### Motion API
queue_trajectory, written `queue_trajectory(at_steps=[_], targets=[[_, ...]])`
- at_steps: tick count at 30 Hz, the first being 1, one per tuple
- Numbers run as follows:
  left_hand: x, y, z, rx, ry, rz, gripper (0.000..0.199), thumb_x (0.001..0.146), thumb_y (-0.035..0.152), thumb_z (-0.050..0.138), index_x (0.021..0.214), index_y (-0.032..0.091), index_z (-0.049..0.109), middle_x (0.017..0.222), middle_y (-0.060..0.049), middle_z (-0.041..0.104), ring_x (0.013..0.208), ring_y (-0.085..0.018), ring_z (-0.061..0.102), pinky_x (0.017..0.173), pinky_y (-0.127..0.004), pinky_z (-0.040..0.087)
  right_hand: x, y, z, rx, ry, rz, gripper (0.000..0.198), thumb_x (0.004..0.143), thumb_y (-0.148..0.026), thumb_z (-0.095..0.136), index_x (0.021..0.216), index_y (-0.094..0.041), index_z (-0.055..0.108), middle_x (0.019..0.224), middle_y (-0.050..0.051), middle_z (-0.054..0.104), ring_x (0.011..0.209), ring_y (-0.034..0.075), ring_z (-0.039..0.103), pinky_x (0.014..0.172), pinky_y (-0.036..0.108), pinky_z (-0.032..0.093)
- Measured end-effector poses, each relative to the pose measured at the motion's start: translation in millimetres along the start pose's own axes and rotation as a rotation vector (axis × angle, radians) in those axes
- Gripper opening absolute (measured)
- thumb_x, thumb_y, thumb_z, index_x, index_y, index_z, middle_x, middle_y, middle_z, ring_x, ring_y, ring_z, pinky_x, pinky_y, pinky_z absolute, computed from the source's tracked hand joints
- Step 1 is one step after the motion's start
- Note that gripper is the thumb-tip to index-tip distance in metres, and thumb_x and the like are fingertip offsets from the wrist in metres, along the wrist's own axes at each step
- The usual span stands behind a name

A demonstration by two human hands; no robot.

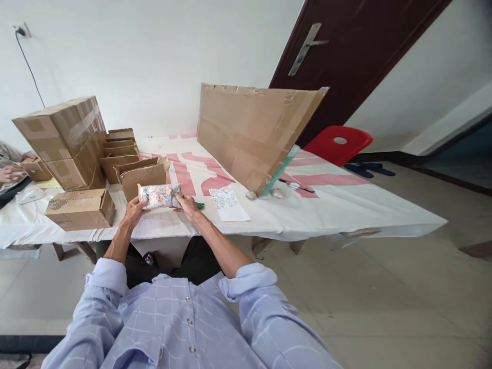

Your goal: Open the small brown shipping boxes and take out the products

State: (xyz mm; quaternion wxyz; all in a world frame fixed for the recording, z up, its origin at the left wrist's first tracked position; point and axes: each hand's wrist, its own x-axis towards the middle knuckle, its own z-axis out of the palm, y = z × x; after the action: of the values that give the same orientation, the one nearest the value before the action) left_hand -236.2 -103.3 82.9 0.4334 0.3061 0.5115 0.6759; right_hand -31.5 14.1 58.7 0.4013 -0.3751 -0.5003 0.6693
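Observation:
Between my two hands is a small printed packet point(159, 196), white with blue and orange pictures, held level above the table's front edge. My left hand point(134, 211) grips its left end, thumb on top. The right end is pinched by my right hand point(187, 206). What is inside the packet cannot be seen. Just behind it stands an open cardboard box point(140, 177) with raised flaps. Left of my hands sits a closed cardboard box point(80, 209). Partly hidden beside my right hand lies a green object point(200, 205).
Taped boxes point(65, 133) are stacked at the left, near another person's hand point(7, 173). A paper sheet point(228, 203) lies right of my hands. A large cardboard panel point(257, 133) leans on the cloth-covered table point(346, 210). Behind stands a red chair point(338, 145).

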Motion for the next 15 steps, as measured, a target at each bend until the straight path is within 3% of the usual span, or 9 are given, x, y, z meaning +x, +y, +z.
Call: queue_trajectory(at_steps=[8, 15], targets=[[2.2, -9.5, 0.7, 0.041, 0.098, -0.046, 0.05, 0.061, 0.038, 0.106, 0.093, 0.016, 0.074, 0.071, -0.001, 0.075, 0.061, -0.013, 0.069, 0.054, -0.021, 0.057, 10.6, 8.0, 11.0, -0.016, 0.047, 0.022, 0.038, 0.084, -0.055, 0.085, 0.082, -0.021, 0.069, 0.073, 0.005, 0.075, 0.071, 0.021, 0.074, 0.055, 0.029, 0.062], [-1.8, 46.4, 11.5, 0.012, -0.004, 0.155, 0.055, 0.068, 0.048, 0.101, 0.107, 0.019, 0.076, 0.09, -0.002, 0.08, 0.078, -0.016, 0.074, 0.066, -0.024, 0.063, 22.6, -39.3, 6.6, -0.019, -0.034, -0.18, 0.056, 0.084, -0.077, 0.076, 0.094, -0.023, 0.07, 0.085, 0.003, 0.075, 0.091, 0.022, 0.075, 0.07, 0.03, 0.066]])
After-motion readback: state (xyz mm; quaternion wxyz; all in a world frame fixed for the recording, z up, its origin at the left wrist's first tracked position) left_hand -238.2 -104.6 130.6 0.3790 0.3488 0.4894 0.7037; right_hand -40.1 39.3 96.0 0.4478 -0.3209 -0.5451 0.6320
